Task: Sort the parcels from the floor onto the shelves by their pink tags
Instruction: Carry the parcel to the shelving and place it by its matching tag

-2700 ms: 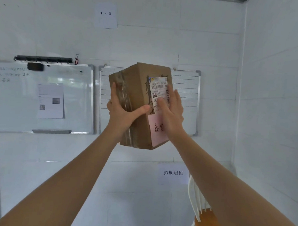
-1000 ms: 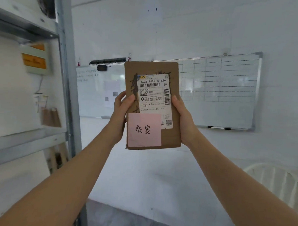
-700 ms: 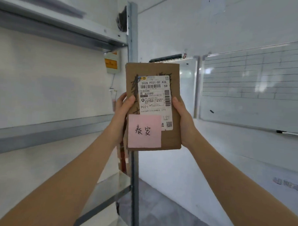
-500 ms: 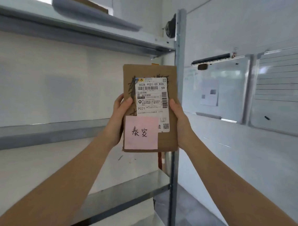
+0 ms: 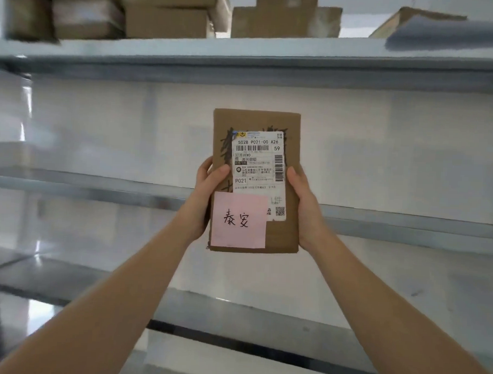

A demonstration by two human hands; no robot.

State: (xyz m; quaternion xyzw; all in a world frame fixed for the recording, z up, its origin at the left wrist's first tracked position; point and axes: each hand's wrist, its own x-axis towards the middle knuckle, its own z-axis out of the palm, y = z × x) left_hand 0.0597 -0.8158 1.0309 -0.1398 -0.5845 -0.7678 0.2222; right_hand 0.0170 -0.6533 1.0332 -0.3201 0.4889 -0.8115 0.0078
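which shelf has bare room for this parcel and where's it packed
The middle shelf is bare on both sides of the parcel, held by the left hand and right hand. The lower shelf also looks bare. The top shelf is crowded with boxes.

parcel (image 5: 255,181) between hands, before shelves (image 5: 245,56) | boxes (image 5: 165,16) on top shelf

white wall (image 5: 101,129) behind rack | grey plastic sheet (image 5: 449,34) top right, blurred
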